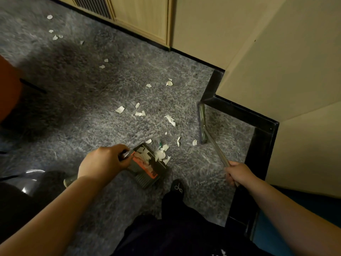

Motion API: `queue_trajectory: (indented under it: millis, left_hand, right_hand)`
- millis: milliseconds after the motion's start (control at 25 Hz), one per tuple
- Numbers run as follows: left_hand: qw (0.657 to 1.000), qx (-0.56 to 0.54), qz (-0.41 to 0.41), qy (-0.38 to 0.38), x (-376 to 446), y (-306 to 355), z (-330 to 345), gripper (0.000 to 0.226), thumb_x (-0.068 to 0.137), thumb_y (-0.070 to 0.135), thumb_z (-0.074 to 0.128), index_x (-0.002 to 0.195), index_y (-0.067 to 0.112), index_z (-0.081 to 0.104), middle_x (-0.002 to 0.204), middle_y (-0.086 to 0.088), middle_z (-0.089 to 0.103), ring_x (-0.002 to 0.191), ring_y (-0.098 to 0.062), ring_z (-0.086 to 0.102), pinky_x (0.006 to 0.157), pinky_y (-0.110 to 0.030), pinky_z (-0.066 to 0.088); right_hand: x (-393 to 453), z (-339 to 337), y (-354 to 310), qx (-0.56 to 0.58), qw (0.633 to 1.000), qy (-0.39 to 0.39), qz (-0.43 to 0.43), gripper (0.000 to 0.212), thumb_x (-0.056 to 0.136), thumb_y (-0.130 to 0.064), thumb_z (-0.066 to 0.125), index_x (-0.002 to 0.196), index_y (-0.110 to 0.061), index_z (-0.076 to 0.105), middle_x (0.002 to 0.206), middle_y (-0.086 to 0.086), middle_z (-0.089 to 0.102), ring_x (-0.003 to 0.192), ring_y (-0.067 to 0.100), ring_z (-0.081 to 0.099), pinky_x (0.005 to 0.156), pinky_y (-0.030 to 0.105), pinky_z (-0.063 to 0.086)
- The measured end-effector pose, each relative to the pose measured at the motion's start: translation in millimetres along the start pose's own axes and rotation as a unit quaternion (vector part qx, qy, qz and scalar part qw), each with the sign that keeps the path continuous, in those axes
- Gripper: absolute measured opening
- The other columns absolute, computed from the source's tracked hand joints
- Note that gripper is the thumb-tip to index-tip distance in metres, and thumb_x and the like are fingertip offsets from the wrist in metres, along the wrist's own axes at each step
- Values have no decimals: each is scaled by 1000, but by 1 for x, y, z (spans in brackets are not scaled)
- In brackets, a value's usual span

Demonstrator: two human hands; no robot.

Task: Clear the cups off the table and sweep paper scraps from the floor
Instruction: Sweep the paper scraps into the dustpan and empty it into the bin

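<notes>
Several white paper scraps (170, 120) lie scattered over the grey carpet (96, 100), from the far left down to the middle. My left hand (104, 162) grips the handle of a dark dustpan (147, 166) with an orange label, set on the carpet just ahead of my foot. A few scraps lie in the pan and at its lip (160, 154). My right hand (238, 173) grips the thin stick of a broom (215, 145); its narrow, blurred head (202, 122) stands on the carpet right of the scraps. No cups are in view.
A beige wall with a black baseboard (239, 112) juts out in a stepped corner at the right. Wooden cabinet doors (142, 17) with a vent line the far wall. An orange object (9, 89) is at the left edge. My dark shoe (177, 187) is below the dustpan.
</notes>
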State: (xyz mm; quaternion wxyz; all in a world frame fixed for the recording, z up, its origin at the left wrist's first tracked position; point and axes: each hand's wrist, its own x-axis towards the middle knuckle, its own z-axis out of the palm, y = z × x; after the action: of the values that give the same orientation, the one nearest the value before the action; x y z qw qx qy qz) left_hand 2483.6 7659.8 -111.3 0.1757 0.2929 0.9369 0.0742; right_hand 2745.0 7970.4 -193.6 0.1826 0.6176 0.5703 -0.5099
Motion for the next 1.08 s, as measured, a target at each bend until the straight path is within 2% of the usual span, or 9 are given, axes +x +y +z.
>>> queue_trajectory:
  millis: [80,160,280,400,560,680,760,920,1080]
  left_hand:
    - [1000,12,1,1,2,6,1,23,78,54,68,97,40,67,73,3,68,64,-25,64,53,-27,48]
    - [1000,23,5,-5,3,14,2,23,79,53,67,98,39,67,74,1,69,66,-26,64,55,-29,50]
    - [999,32,10,-15,5,23,5,27,79,56,65,99,37,66,78,2,70,70,-27,65,56,-29,49]
    - [999,30,15,-25,2,25,6,28,80,56,62,100,36,66,80,0,69,72,-29,66,58,-31,51]
    - [1000,10,14,-22,-12,15,9,25,82,54,61,99,36,65,77,0,68,70,-29,65,58,-32,52]
    - [999,19,23,-18,-32,4,16,24,83,50,60,100,35,65,75,-2,68,69,-30,65,59,-34,54]
    - [999,19,29,-14,-46,-7,21,26,83,51,60,102,34,66,76,-2,69,69,-29,66,60,-34,54]
    - [999,17,34,-20,-73,-33,26,29,82,52,63,100,29,69,78,-2,70,71,-28,67,61,-36,54]
    - [999,-11,27,-14,-78,-58,24,27,82,49,64,101,30,68,79,-2,71,73,-29,67,61,-33,53]
  right_hand:
    - [16,-2,-6,-28,1000,-7,8,28,92,3,46,113,-10,58,44,5,47,38,20,41,39,26,35]
    - [26,3,-8,-54,998,-18,10,31,93,3,46,120,-4,58,48,7,47,32,18,42,34,22,35]
    - [32,20,-10,-71,996,-55,0,42,95,2,43,135,-11,50,46,6,47,34,18,42,34,24,35]
    - [32,41,-15,-100,991,-87,-23,32,93,3,44,122,-1,55,42,7,46,31,19,42,38,26,35]
    - [14,71,-16,-133,982,-130,-26,26,96,-4,45,118,-16,52,40,5,49,33,18,45,39,23,38]
    - [-5,96,-6,-131,978,-160,-16,26,96,-4,45,120,-6,53,41,4,50,36,20,46,41,25,38]
    - [-24,114,-1,-129,975,-179,-12,18,96,-4,46,112,-10,51,42,3,49,32,16,45,39,22,36]
    - [-60,142,8,-100,971,-216,26,50,97,-5,48,144,-17,35,58,6,47,34,11,41,37,18,33]
    - [-97,154,13,-103,971,-216,17,53,98,-6,47,147,-20,33,60,5,45,36,8,39,38,16,31]
